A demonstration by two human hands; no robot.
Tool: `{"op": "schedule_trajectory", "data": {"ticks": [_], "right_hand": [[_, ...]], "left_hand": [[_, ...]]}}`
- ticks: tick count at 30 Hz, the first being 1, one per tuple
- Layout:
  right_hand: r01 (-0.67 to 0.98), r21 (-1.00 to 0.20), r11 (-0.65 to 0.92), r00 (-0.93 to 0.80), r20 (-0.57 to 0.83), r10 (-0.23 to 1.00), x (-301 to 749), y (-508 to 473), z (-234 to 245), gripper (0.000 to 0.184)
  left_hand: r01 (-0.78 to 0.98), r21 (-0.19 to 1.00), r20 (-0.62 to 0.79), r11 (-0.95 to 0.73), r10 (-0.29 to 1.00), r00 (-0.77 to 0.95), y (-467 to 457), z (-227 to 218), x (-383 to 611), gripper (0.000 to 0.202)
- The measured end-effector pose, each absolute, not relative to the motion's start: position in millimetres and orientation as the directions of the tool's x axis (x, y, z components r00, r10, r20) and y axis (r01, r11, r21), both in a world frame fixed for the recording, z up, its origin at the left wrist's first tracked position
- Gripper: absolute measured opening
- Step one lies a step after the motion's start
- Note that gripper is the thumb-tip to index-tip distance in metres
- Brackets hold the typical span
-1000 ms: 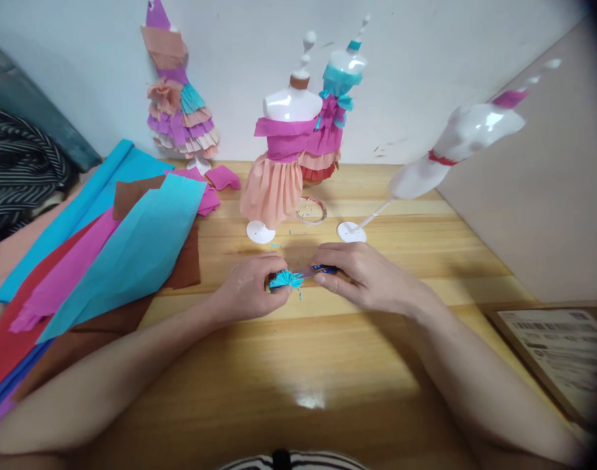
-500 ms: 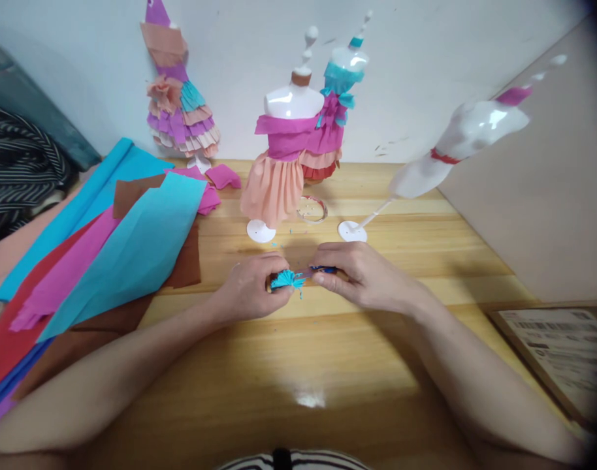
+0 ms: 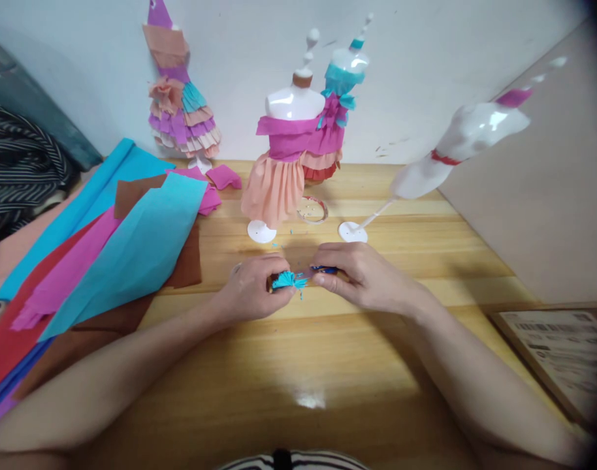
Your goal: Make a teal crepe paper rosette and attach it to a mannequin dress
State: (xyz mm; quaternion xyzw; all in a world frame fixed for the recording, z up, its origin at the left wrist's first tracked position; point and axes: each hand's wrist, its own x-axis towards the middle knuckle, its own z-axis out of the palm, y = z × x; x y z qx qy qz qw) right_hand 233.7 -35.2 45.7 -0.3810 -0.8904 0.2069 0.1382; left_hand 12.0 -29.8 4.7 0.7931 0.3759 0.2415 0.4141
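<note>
My left hand (image 3: 252, 286) is closed around a small fringed piece of turquoise crepe paper (image 3: 285, 281), pinched between thumb and fingers just above the wooden table (image 3: 298, 365). My right hand (image 3: 360, 274) is closed on small blue-handled scissors (image 3: 322, 269), whose tip points left into the paper's fringe. Tiny turquoise scraps lie on the wood below the paper.
Sheets of crepe paper (image 3: 127, 251) in turquoise, pink, brown and red fan out at left. Two dressed mannequins (image 3: 283, 156) stand behind my hands, another (image 3: 178, 104) at the wall, a bare tilted one (image 3: 455, 150) at right. A tape roll (image 3: 312, 210) and a cardboard box (image 3: 563, 352) are nearby.
Both hands stay almost still. The turquoise fringe has shifted slightly and looks a little more bunched against the scissors' tip.
</note>
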Motion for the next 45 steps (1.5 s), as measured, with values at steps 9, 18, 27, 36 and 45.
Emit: {"op": "schedule_trajectory", "data": {"ticks": [9, 18, 27, 36, 45], "right_hand": [[0.625, -0.455, 0.635, -0.667, 0.112, 0.737, 231, -36, 47, 0.036], [0.648, -0.436, 0.625, -0.645, 0.122, 0.754, 233, -37, 49, 0.026], [0.682, -0.421, 0.598, -0.612, 0.12, 0.782, 234, -37, 49, 0.027], [0.709, -0.434, 0.555, -0.57, 0.109, 0.814, 234, -37, 48, 0.031], [0.692, -0.455, 0.561, -0.582, 0.108, 0.806, 232, -37, 49, 0.034]], "left_hand": [[0.351, 0.869, 0.095, -0.347, 0.816, 0.57, -33, -6, 15, 0.014], [0.323, 0.878, 0.136, -0.354, 0.829, 0.542, -32, -6, 15, 0.016], [0.333, 0.881, 0.121, -0.336, 0.84, 0.528, -32, -7, 15, 0.014], [0.333, 0.867, 0.157, -0.37, 0.838, 0.523, -31, -3, 15, 0.012], [0.331, 0.857, 0.184, -0.394, 0.835, 0.519, -31, -4, 15, 0.013]]}}
